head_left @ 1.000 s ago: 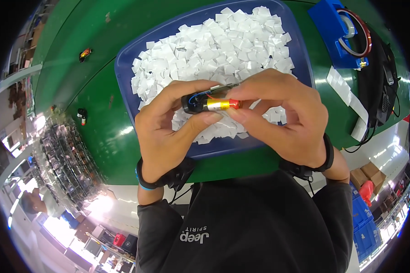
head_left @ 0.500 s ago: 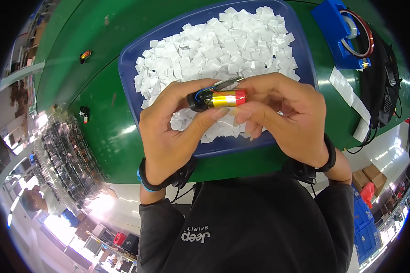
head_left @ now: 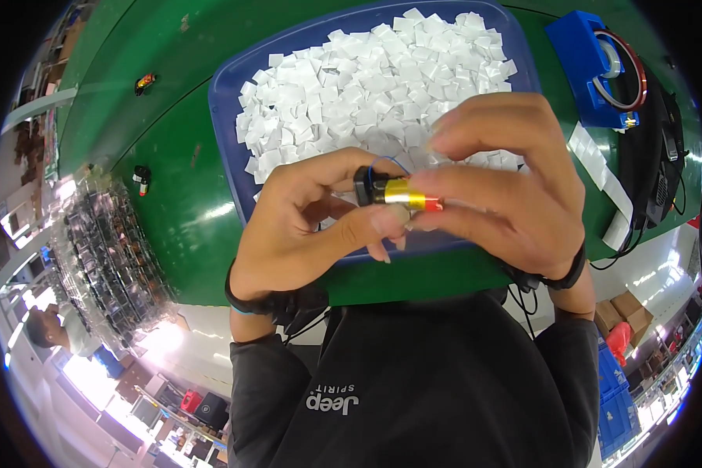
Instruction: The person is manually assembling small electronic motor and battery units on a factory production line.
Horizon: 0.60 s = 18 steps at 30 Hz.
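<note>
A small cylindrical battery with a gold-yellow and red wrap is held up over the near part of a blue tub. At its left end sits a black round cap, and a thin blue wire loops above it. My left hand grips the capped end, its thumb along the underside. Around the red end, my right hand has its thumb below and a finger on top, while another finger arches raised above. Its fingers partly cover the battery.
The blue tub holds many small white squares. Two similar small parts lie left on the green table. A blue tape dispenser and a white strip lie right. Wrapped stacked trays stand at left.
The battery has moved slightly right and down. My right hand has shifted over its red end with a finger lifted. The metal strip above the battery no longer shows; the blue wire arches up.
</note>
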Motion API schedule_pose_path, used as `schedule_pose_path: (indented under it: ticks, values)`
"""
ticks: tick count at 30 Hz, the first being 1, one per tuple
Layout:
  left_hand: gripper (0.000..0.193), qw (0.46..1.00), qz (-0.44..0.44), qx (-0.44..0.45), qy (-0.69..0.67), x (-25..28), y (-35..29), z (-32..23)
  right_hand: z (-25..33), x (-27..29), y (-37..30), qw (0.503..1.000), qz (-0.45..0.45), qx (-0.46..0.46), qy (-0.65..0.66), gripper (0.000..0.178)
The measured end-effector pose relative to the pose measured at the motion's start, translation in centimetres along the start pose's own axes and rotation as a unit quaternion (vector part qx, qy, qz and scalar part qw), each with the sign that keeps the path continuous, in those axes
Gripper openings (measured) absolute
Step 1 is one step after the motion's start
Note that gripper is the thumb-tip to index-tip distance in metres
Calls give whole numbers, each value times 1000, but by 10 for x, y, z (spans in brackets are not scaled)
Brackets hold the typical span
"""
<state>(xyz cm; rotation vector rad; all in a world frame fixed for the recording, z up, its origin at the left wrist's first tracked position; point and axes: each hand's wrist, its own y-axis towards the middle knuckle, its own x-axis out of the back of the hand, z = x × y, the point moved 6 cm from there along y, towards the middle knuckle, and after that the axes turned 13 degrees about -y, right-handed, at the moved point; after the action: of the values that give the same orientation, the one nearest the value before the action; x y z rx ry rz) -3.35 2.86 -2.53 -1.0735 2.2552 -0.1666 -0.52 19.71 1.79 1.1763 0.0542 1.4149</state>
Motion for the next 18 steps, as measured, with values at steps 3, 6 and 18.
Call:
schedule_pose_path:
  ticks: [3,6,18]
  values:
    - [27,999,25,35,-25,3,1,1,-6,-7,-9,999,6,-23,40,38]
    - [27,997,44,55,-34,3,2,2,-7,-6,-6,998,19,-31,59,36]
    - [22,991,27,-1,128,-1,2,4,-4,-14,-11,993,89,-51,52,41]
